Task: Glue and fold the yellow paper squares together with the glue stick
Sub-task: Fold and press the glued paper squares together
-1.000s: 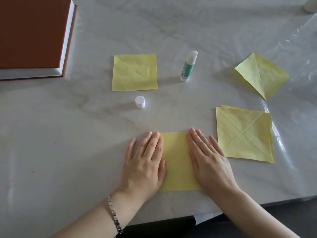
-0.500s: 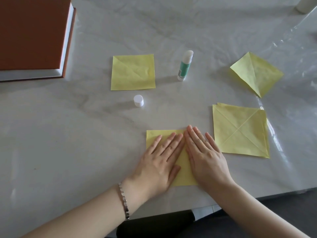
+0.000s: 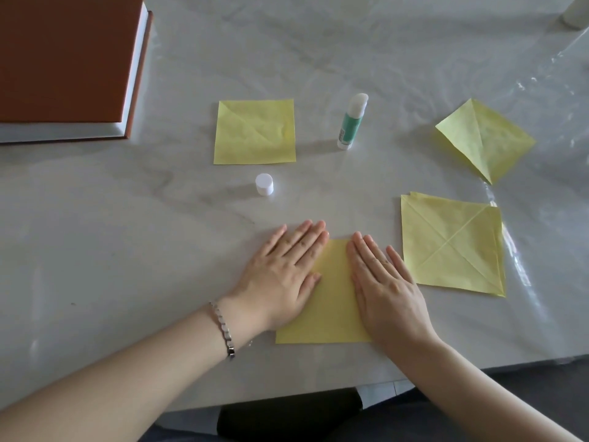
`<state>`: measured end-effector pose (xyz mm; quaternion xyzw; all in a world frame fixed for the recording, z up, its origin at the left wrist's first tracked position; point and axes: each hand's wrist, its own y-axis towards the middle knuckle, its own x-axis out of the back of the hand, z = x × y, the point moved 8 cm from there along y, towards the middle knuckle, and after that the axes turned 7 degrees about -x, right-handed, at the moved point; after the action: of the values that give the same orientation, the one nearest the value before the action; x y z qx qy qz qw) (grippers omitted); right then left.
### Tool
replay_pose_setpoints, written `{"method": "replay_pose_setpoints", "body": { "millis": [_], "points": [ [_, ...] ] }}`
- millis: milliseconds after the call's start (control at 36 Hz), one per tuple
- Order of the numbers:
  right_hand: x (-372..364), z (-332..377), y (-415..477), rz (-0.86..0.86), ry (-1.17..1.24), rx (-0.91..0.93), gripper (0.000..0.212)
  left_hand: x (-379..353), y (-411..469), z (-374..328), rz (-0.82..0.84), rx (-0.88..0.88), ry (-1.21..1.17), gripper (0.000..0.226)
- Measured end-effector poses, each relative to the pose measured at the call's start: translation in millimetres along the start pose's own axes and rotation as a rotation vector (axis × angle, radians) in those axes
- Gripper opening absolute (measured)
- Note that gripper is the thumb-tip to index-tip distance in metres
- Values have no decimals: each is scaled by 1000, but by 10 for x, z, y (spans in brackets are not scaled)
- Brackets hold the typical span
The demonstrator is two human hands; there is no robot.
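A yellow paper square (image 3: 331, 298) lies flat near the table's front edge. My left hand (image 3: 282, 275) presses its left side with straight fingers, and my right hand (image 3: 385, 288) presses its right side the same way. The uncapped green-and-white glue stick (image 3: 350, 122) stands upright further back, and its white cap (image 3: 264, 184) sits apart to the left. Another yellow square (image 3: 255, 132) lies beyond the cap. To the right lies a creased stack of yellow squares (image 3: 452, 244), and a folded yellow piece (image 3: 484, 138) lies at the far right.
A thick brown-covered book (image 3: 63, 59) lies at the back left. The white table (image 3: 127, 234) is covered with crinkled clear plastic film. A white object (image 3: 577, 11) stands at the back right corner. The table's front edge runs just below my wrists.
My left hand slid from the middle of the square back out to its left side, uncovering the centre. My right hand stayed pressed on the right side.
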<state>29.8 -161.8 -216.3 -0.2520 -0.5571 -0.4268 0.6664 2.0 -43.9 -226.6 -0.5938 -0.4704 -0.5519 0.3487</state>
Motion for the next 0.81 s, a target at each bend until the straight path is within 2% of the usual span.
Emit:
{"method": "replay_pose_setpoints", "body": {
  "millis": [139, 278, 500, 583, 806],
  "points": [
    [-2, 13, -17, 17, -22, 32, 45, 3, -16, -10, -14, 43, 22, 58],
    [-93, 251, -125, 149, -53, 273, 43, -7, -27, -19, 6, 35, 30, 62],
    [-43, 79, -514, 331, -61, 412, 45, -26, -44, -13, 29, 31, 20, 74],
    [6, 49, -492, 337, -54, 404, 45, -32, -41, -23, 43, 18, 25, 78],
    [-11, -68, 48, 256, -74, 208, 52, -29, -39, -30, 77, 14, 6, 83]
  ]
}}
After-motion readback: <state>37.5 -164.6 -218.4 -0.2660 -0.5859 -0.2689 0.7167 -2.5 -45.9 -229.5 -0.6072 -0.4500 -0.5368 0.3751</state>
